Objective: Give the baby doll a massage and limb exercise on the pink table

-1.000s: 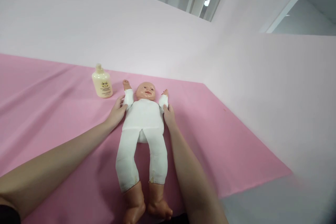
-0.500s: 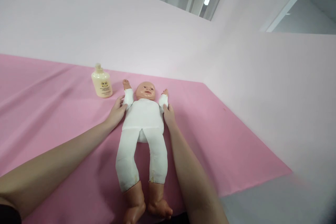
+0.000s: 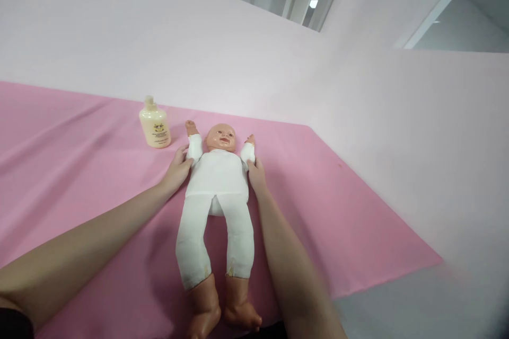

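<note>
A baby doll in a white suit lies on its back on a pink cloth, head away from me, bare feet near the bottom edge. My left hand rests against the doll's side just under its raised arm, thumb on the white sleeve. My right hand presses against the doll's other side below the other raised arm. Both hands flank the torso and touch it; whether the fingers curl under the body is hidden.
A cream-coloured lotion bottle stands upright on the cloth to the left of the doll's head. Pale pink walls rise behind and to the right. The cloth's right edge gives way to a grey surface.
</note>
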Action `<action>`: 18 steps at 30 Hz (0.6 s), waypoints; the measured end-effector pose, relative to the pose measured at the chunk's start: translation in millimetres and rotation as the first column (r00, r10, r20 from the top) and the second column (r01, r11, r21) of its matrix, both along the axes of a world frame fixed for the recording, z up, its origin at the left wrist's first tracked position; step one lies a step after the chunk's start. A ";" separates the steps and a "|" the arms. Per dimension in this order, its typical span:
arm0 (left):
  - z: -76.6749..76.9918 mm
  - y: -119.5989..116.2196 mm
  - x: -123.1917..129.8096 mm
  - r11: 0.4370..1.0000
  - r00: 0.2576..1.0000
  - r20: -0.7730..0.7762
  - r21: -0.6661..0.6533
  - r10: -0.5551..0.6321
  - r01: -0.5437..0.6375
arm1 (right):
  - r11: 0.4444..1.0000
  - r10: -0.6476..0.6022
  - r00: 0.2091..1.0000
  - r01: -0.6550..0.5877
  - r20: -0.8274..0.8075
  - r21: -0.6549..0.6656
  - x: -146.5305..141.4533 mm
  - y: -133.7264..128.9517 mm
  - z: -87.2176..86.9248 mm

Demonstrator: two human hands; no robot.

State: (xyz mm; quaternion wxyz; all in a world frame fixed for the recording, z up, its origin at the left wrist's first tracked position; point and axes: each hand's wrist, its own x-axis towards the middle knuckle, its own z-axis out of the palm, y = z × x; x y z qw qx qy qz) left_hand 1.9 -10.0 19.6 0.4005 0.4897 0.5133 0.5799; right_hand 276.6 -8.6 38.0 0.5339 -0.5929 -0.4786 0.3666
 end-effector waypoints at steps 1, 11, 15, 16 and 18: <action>-0.3 0.2 -0.3 1.000 1.000 -0.004 0.003 0.001 -0.001 | 1.000 0.001 1.000 -0.001 -0.004 0.001 0.3 0.2 -0.6; 1.3 2.0 1.0 0.999 1.000 0.017 0.036 -0.005 0.004 | 0.996 0.063 0.995 -0.057 -0.081 0.072 0.7 5.9 -6.3; 3.1 2.3 1.9 0.999 0.999 0.043 0.037 0.005 -0.006 | 0.992 0.089 0.986 -0.075 -0.138 0.105 1.6 9.5 -7.8; 3.4 2.1 1.7 0.999 0.998 0.066 0.035 -0.003 0.000 | 0.991 0.094 0.983 -0.078 -0.155 0.109 1.8 11.0 -8.8; 4.5 1.1 0.9 0.999 0.992 0.123 0.023 -0.028 0.026 | 0.990 0.104 0.976 -0.084 -0.189 0.114 1.8 14.9 -11.8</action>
